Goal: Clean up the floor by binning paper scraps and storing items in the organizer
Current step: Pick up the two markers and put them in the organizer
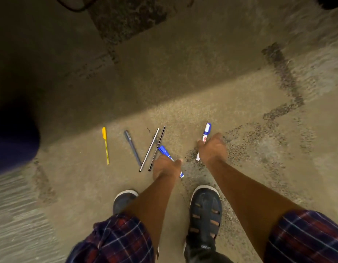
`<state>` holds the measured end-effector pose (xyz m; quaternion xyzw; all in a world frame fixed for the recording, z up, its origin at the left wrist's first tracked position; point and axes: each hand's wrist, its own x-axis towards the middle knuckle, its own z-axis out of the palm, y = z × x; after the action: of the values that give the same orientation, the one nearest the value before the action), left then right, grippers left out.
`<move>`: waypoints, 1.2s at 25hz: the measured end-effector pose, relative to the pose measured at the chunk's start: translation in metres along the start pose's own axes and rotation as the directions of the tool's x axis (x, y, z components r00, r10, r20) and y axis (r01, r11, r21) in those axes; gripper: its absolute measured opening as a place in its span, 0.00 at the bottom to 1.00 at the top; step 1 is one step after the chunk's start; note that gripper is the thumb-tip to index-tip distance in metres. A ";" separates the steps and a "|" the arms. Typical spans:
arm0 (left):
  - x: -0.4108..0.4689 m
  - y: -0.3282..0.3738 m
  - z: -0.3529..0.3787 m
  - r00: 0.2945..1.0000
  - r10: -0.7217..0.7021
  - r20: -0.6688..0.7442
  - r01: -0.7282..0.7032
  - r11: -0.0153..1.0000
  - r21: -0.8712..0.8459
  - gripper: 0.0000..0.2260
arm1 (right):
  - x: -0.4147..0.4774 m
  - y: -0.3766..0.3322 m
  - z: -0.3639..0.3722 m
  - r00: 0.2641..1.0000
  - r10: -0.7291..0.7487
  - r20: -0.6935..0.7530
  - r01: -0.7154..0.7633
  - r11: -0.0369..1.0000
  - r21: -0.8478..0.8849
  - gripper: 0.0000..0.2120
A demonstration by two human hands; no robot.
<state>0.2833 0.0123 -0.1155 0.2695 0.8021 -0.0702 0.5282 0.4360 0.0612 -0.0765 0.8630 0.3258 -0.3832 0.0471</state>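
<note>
My left hand (165, 168) is closed around a blue and white marker (163, 150) whose blue cap sticks out up and to the left. My right hand (213, 148) grips a second blue and white marker (207, 130), cap end pointing away from me. On the floor to the left lie a yellow pen (105, 145), a grey-blue pen (132, 148), a silver pen (149, 149) and a thin black pen (159, 143). The silver and black pens lie side by side just left of my left hand. No organizer, bin or paper scrap is in view.
Speckled stone floor (183, 82) with dark inlay stripes (282, 73). A dark rounded object (12, 141) sits at the left edge. My two shoes (205, 211) stand right below my hands. A dark cable (73, 6) curls at the top left.
</note>
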 end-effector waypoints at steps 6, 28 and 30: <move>-0.026 0.001 -0.014 0.981 0.192 0.027 -0.188 0.975 -0.122 0.11 | -0.017 0.000 -0.005 0.998 -0.067 0.011 0.067 0.998 0.014 0.13; -0.428 0.149 -0.326 0.875 0.484 -0.020 -0.439 0.774 -0.457 0.11 | -0.339 -0.187 -0.332 0.892 -0.411 0.189 0.236 0.779 0.581 0.08; -0.469 0.159 -0.355 0.854 0.515 -0.076 -0.490 0.748 -0.448 0.11 | -0.368 -0.205 -0.361 0.870 -0.455 0.189 0.261 0.752 0.605 0.09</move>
<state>0.2159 0.1196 0.4807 0.3429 0.6794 0.2556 0.5963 0.3592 0.1477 0.4656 0.6825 0.3475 -0.6000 -0.2310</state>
